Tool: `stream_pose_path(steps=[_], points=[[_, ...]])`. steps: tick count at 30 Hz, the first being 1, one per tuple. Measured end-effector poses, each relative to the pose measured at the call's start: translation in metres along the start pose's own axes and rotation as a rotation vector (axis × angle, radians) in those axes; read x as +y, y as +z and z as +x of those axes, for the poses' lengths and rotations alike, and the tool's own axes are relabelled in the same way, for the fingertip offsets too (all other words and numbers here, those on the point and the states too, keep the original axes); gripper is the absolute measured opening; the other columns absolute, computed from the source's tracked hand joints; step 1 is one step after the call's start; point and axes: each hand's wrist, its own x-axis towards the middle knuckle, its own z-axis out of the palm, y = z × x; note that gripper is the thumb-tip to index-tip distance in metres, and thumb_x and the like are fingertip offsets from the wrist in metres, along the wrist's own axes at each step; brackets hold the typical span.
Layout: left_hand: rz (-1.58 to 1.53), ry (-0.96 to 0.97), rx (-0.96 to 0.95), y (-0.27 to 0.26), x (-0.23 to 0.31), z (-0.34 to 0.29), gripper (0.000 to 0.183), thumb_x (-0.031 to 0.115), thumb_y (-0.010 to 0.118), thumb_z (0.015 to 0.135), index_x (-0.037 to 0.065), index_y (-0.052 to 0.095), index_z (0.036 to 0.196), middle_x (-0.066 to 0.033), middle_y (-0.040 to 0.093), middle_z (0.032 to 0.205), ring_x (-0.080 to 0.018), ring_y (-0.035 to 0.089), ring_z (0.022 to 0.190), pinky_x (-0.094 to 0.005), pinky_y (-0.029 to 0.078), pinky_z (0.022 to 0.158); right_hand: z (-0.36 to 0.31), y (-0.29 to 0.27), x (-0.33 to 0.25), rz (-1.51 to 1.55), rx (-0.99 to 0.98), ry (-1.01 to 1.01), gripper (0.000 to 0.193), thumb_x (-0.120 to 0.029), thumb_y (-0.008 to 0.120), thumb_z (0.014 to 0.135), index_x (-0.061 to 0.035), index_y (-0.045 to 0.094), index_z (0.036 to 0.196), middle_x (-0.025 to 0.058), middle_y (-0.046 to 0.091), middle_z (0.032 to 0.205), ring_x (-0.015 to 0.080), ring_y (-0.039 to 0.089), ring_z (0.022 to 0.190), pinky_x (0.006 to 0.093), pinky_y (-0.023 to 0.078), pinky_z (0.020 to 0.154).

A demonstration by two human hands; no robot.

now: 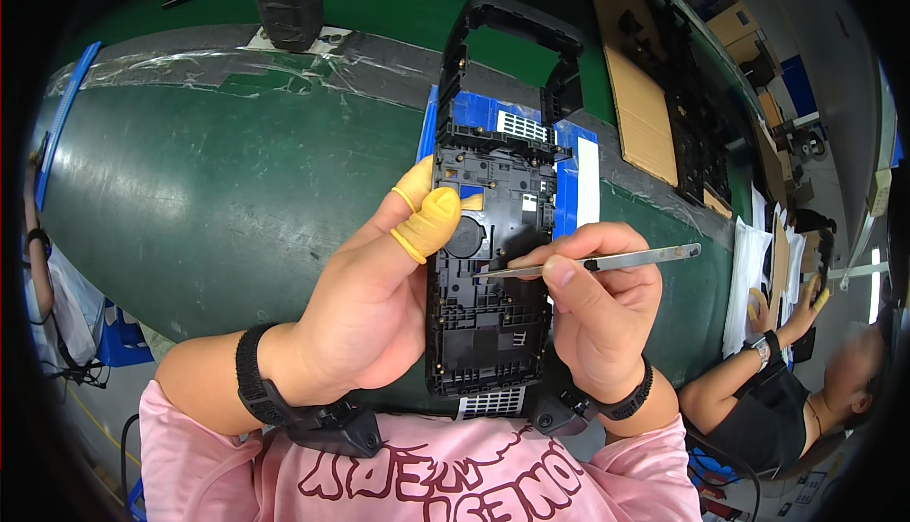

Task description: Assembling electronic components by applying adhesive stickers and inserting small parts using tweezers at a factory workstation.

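Observation:
A black plastic device housing, with ribs, small brass-coloured inserts and an open frame at its far end, is held up in front of me. My left hand grips its left side, yellow finger cots on the thumb and a finger. Between the thumb and fingers of my right hand is a pair of metal tweezers. Their tips point left and reach the middle of the housing. Whether the tips pinch anything is too small to tell.
Behind the housing lies a blue tray with white labels. A green work surface spreads to the left. Cardboard and black plastic parts sit at the far right. A co-worker works on the right; another person's arm shows at the left edge.

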Motion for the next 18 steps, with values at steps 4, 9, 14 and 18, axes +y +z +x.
stream_pose_path(steps=[4,9,14,18], points=[[0.028,-0.001,0.004,0.002,0.001,-0.001,0.048,0.034,0.042,0.087,0.005,0.030,0.124,-0.0109,0.045,0.118,-0.0202,0.047,0.107,-0.0341,0.040,0.090,0.000,0.000,0.002,-0.009,0.004,-0.015,0.013,0.008,0.052,0.078,0.0050,0.050,0.090,0.0153,0.060,0.083,0.0160,0.060,0.076,0.0239,0.049,0.070],[0.031,0.003,-0.025,-0.001,0.001,-0.002,0.051,0.015,0.052,0.079,0.005,0.030,0.124,-0.0101,0.046,0.117,-0.0192,0.047,0.107,-0.0328,0.039,0.090,0.000,0.000,0.002,-0.006,0.003,-0.021,0.012,0.008,0.052,0.078,0.0048,0.050,0.090,0.0149,0.060,0.083,0.0158,0.060,0.076,0.0242,0.049,0.070],[0.103,0.001,0.007,0.001,0.002,-0.001,0.065,-0.006,0.052,0.066,0.004,0.029,0.125,-0.0088,0.047,0.116,-0.0183,0.049,0.105,-0.0309,0.039,0.090,0.000,0.001,-0.002,0.022,0.019,-0.004,0.013,0.008,0.053,0.077,0.0044,0.050,0.089,0.0143,0.060,0.082,0.0170,0.060,0.077,0.0251,0.049,0.071],[0.131,-0.017,-0.059,-0.001,0.008,-0.003,0.061,-0.013,0.040,0.069,0.004,0.028,0.126,-0.0093,0.049,0.111,-0.0169,0.051,0.100,-0.0299,0.043,0.084,0.005,-0.009,-0.008,0.220,0.027,-0.003,0.011,0.002,0.052,0.077,0.0026,0.050,0.088,0.0168,0.060,0.080,0.0106,0.052,0.058,0.0200,0.043,0.053]])
